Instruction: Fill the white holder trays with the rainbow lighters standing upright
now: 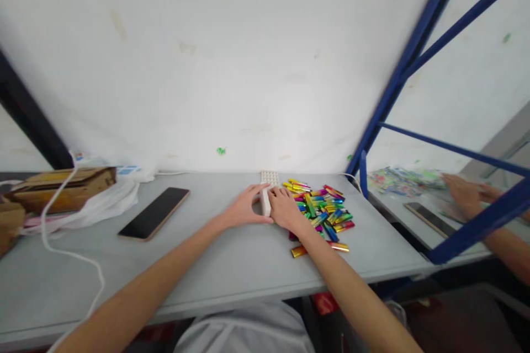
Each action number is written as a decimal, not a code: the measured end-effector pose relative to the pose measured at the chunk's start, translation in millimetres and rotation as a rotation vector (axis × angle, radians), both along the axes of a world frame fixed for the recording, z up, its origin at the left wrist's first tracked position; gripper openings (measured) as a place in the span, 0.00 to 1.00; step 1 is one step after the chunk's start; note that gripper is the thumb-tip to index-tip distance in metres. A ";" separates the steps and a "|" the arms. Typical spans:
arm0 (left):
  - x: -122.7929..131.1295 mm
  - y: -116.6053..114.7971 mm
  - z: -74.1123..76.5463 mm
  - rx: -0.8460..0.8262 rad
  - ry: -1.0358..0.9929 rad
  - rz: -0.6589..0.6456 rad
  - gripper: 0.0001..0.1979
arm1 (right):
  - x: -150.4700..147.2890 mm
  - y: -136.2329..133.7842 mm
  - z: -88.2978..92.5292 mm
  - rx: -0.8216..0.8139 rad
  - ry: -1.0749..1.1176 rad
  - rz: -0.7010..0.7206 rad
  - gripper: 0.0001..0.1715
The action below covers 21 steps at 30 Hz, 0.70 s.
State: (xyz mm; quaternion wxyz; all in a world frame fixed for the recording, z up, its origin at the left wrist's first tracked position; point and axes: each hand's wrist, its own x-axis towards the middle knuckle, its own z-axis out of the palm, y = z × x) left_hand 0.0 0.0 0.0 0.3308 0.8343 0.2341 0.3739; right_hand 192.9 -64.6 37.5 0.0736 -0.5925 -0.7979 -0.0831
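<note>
Both my hands rest on the grey table [232,265] at a white perforated block [268,183] standing near the back wall. My left hand [245,207] cups the block's left side, fingers curled against it. My right hand [284,207] lies on the block's right side, fingers bent over its near end. A heap of several shiny, many-coloured small sticks [322,208] lies just right of my right hand, and a gold stick [298,251] sits nearest the table's front.
A dark phone [154,213] lies left of centre. A cardboard box [62,187], a white plastic bag [105,201] and a white cable [74,256] are at far left. Blue frame bars [393,94] stand at right; beyond them another person's hands [467,193] work at a neighbouring table.
</note>
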 end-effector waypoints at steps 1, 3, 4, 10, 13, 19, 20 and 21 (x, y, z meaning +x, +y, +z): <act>0.0 0.3 0.1 -0.001 -0.001 0.001 0.55 | -1.4 -0.2 -1.2 0.002 -0.011 -0.002 0.26; -2.5 1.1 1.2 -0.005 0.007 0.000 0.54 | -2.0 0.8 -3.3 0.011 -0.024 -0.034 0.25; -4.8 1.5 2.1 -0.006 0.017 -0.004 0.54 | -1.3 1.7 -4.3 0.019 -0.029 -0.050 0.25; -22.8 2.2 9.9 -0.046 0.022 -0.022 0.53 | 3.8 6.9 -7.7 0.036 -0.038 -0.096 0.22; -31.0 6.3 13.2 -0.081 0.035 -0.017 0.53 | 3.9 6.1 -7.6 0.032 -0.005 -0.086 0.22; -58.1 35.4 4.2 0.095 0.239 0.227 0.53 | 7.7 3.4 -0.2 0.009 0.116 -0.071 0.25; -63.4 41.1 -0.4 0.125 0.304 0.300 0.51 | 9.0 3.5 1.8 0.002 0.137 -0.077 0.25; -67.8 46.4 -5.5 0.130 0.368 0.365 0.48 | 10.3 3.8 3.7 -0.004 0.153 -0.084 0.26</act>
